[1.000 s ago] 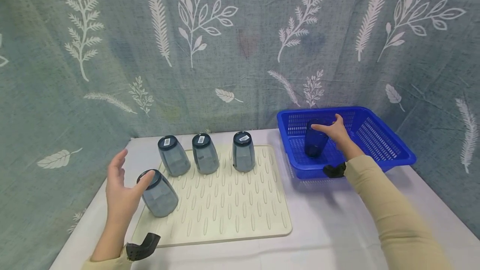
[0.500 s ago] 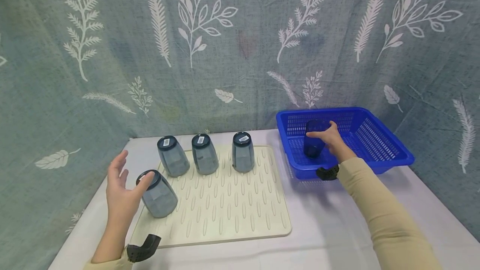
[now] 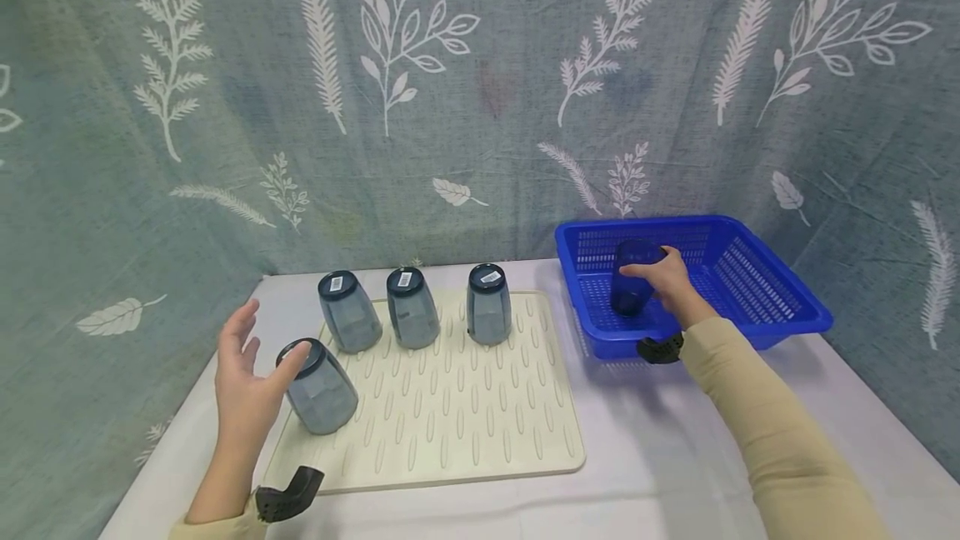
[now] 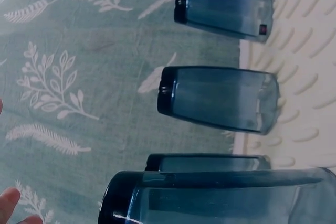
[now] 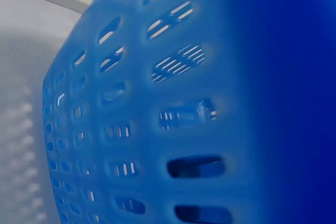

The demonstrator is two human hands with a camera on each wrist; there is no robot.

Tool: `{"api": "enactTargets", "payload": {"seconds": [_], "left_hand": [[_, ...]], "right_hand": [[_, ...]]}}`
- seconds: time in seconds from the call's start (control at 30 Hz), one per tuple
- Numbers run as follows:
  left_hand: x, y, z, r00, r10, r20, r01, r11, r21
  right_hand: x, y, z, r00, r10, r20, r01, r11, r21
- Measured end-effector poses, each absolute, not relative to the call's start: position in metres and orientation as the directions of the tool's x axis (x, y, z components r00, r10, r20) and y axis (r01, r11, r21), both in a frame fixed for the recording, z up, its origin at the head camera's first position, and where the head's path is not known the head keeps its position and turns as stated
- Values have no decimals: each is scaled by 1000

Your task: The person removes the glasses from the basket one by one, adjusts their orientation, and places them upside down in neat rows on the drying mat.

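Note:
In the head view, my right hand (image 3: 670, 277) reaches into the blue basket (image 3: 611, 346) and grips the upper part of a blue-tinted drinking glass (image 3: 628, 294). That glass stands near the basket's left side, thick base down. My left hand (image 3: 246, 394) is raised with thumb and fingers spread beside an upside-down glass (image 3: 324, 398) at the left edge of a cream drying mat (image 3: 450, 432). The left wrist view shows this glass (image 4: 220, 200) close up, with fingertips (image 4: 8, 203) at the lower left. In the right wrist view, the basket wall (image 5: 142, 114) hides the right hand.
Along the mat's back edge stand three more upside-down glasses: a left one (image 3: 351, 315), a middle one (image 3: 414, 311) and a right one (image 3: 489, 307). Barcode stickers show on their bases. A patterned grey-green curtain (image 3: 495, 157) hangs behind the white table (image 3: 600, 473).
My right hand has moved slightly left and down, closing its thumb and fingers onto the glass in the basket. The left hand has stayed in place.

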State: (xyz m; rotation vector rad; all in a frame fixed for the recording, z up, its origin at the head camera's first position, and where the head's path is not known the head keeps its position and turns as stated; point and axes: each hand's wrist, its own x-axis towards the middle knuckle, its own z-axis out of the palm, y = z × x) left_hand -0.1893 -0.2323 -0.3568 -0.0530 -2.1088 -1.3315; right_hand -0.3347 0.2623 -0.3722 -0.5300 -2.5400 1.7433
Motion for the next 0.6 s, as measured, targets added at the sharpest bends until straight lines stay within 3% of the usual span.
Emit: {"api": "enactTargets", "payload": {"seconds": [0.37,0.6], "left_hand": [[-191,-224,-362,-840,-267,471,301,492,817],[-195,-215,-366,-870,-237,432,295,451,842]], "right_hand": [[-327,263,-365,-948,250,-196,268,297,-917],[-319,262,-351,-965,229,-132,206,338,-918]]}}
